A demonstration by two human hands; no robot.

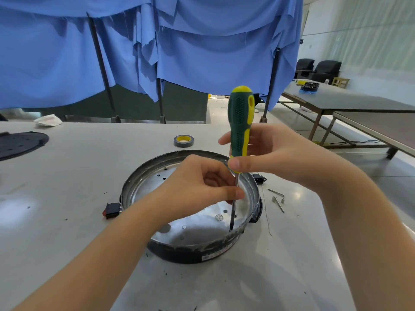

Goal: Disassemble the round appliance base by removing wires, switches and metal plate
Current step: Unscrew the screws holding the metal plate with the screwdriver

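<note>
The round appliance base (pixel 134 187) lies on the table, its shiny metal plate (pixel 197 230) facing up inside the dark rim. My right hand (pixel 269 153) holds the green and yellow screwdriver (pixel 240 122) upright by the lower part of its handle. The tip stands on the plate near the right front rim. My left hand (pixel 202 187) pinches the screwdriver's metal shaft between thumb and fingers. A red and black switch (pixel 111 209) sticks out at the base's left side. A black socket part (pixel 259 178) sits at the right of the rim.
Loose screws and spacers (pixel 278 199) lie on the table right of the base. A roll of tape (pixel 183 140) stands behind it. A black round cover (pixel 20 144) lies far left, a crumpled cloth (pixel 48 120) behind it. Blue fabric hangs across the back; more tables stand right.
</note>
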